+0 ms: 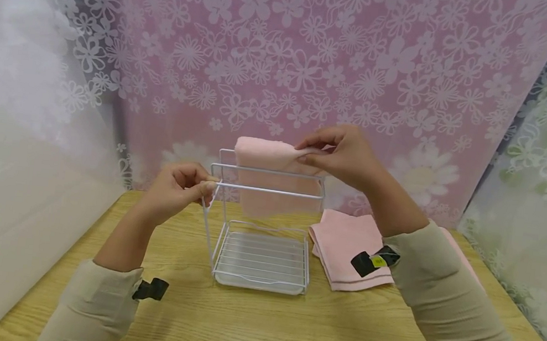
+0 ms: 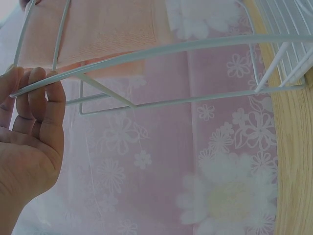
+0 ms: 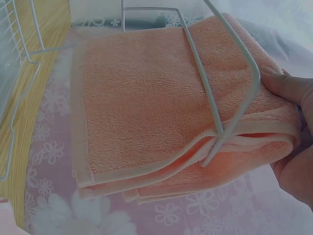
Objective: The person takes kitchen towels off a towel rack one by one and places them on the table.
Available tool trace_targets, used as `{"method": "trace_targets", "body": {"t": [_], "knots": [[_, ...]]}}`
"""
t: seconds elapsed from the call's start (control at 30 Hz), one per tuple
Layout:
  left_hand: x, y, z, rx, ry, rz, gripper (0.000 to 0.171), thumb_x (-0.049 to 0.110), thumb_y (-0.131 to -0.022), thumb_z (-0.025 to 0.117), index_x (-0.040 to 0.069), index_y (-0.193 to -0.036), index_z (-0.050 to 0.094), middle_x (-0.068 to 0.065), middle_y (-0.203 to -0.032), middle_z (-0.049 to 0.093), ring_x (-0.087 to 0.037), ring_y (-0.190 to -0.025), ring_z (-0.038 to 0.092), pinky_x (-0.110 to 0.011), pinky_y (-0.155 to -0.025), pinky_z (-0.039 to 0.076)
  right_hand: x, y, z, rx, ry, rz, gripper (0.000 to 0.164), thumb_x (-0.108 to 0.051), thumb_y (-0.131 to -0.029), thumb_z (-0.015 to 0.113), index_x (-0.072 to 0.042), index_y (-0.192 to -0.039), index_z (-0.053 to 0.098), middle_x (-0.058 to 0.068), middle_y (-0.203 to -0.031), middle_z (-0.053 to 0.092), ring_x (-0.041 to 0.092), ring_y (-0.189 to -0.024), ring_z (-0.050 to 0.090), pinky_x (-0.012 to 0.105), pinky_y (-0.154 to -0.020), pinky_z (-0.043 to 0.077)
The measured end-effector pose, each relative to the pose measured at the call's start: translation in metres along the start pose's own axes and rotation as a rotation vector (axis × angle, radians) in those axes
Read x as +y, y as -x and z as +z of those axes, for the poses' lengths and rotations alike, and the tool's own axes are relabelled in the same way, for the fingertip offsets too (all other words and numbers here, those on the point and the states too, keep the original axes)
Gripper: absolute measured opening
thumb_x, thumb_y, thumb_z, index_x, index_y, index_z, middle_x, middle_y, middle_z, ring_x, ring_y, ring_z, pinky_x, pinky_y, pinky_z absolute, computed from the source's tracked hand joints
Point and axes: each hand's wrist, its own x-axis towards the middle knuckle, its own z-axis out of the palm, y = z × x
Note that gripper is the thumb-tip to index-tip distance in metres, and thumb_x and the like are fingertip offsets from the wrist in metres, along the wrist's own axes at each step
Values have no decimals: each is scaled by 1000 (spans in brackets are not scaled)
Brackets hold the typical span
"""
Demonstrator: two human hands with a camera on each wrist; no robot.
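Observation:
A white wire rack with top rails and a tray base stands on the table. My left hand grips the upper left corner of its frame between thumb and fingers; the left wrist view shows this hand curled at the rail. A folded pink towel hangs over the rack's rear top rail, its lower part dangling behind the front rails. At the towel's top right, my right hand pinches the fold. In the right wrist view, the towel's layered edges hang beside the wire, with the thumb pressed on the cloth.
Another folded pink towel lies on the wooden table right of the rack, partly behind my right forearm. A clear tray sits in the rack's base. Behind the table hangs a pink floral curtain, with pale sheets at both sides.

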Motion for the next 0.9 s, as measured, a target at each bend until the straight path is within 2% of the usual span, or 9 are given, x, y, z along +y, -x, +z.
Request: {"method": "trace_targets", "body": {"t": [0.3,0.7,0.9], "knots": [[0,-1,0,10,-28,-6,19,0,-94,62,-18,-90,57,-13,-72,63,-21,-63,62,-29,-61,57,1,4,-4,6,14,-48,12,-3,-80,80,-4,-93,78,8,-91,72,19,-81,66,24,-69,57],[1,-1,0,8,-12,-8,17,-2,-94,61,-16,-87,57,-14,-72,63,-24,-63,62,-29,-61,57,-1,10,-5,-3,25,-165,13,1,-80,79,-2,-92,77,8,-88,72,14,-76,65,22,-67,57],[1,0,0,-2,-17,2,17,-2,-95,61,-17,-88,57,-11,-71,63,-22,-62,62,-30,-60,57,-1,14,-5,-13,-14,-205,13,5,-79,78,-1,-91,77,8,-87,73,15,-75,66,23,-64,57]]}}
